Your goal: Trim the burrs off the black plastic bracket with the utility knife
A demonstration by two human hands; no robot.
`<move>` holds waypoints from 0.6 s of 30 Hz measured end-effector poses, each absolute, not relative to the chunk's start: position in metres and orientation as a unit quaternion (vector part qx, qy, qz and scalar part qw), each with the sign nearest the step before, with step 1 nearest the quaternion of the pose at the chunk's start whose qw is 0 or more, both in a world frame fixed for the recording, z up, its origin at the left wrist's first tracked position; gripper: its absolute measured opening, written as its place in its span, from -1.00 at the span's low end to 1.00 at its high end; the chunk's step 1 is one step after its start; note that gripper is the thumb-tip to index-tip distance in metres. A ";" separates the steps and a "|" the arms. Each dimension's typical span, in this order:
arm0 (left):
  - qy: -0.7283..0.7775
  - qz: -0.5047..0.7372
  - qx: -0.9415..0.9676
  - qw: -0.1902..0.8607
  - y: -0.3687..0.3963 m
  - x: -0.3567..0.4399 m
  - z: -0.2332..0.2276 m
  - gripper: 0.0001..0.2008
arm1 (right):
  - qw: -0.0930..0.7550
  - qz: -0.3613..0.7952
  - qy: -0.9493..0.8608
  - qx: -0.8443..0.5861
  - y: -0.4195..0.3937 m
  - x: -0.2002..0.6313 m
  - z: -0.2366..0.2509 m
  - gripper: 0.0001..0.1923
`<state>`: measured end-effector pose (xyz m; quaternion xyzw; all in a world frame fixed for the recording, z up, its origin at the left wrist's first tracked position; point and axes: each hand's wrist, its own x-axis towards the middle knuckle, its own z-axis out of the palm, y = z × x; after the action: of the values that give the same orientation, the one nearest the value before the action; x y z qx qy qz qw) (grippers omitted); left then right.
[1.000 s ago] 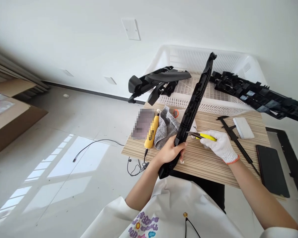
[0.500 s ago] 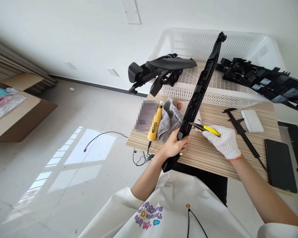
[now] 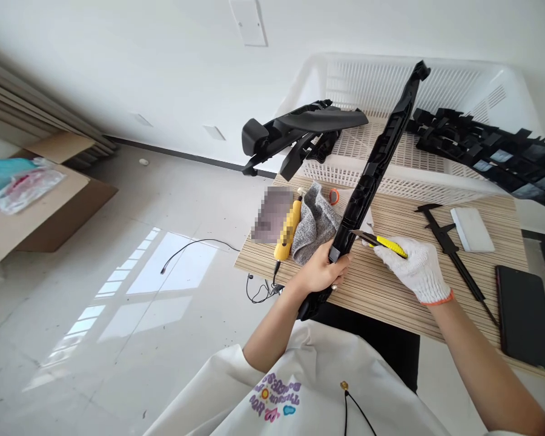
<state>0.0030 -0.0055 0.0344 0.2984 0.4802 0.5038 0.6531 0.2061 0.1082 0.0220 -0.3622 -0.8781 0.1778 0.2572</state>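
My bare left hand (image 3: 321, 272) grips the lower part of a long black plastic bar (image 3: 376, 163), held tilted so its far end reaches up over the white basket (image 3: 436, 184). My right hand (image 3: 418, 270), in a white knit glove, holds a yellow utility knife (image 3: 381, 242). The knife's blade tip touches the bar's right edge just above my left hand. Both hands hover over the striped wooden table (image 3: 390, 284).
A yellow tool (image 3: 287, 231) with a cable and a grey cloth (image 3: 314, 223) lie on the table's left. A black caliper (image 3: 449, 248), a white block (image 3: 471, 229) and a dark phone (image 3: 525, 316) lie to the right. Black plastic parts (image 3: 300, 132) (image 3: 485, 158) rest on the basket. A cardboard box (image 3: 40, 206) sits on the floor.
The view has shifted slightly, so the scene sits a little more to the right. Both hands keep their grips, with the blade still at the bar's edge.
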 end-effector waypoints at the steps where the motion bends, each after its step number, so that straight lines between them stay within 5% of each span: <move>1: 0.481 0.503 0.299 0.653 -0.006 0.003 0.034 -0.56 | 0.253 0.179 -0.880 -0.359 0.109 0.206 0.023 -0.56; 18: 0.478 0.476 0.321 0.665 -0.003 -0.002 0.034 -0.60 | 0.204 0.268 -0.872 -0.355 0.120 0.211 0.026 -0.67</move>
<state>-0.0016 -0.0027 0.0342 0.3214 0.4784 0.4756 0.6646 0.2107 0.1204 0.0263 -0.3554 -0.8720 0.2678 0.2041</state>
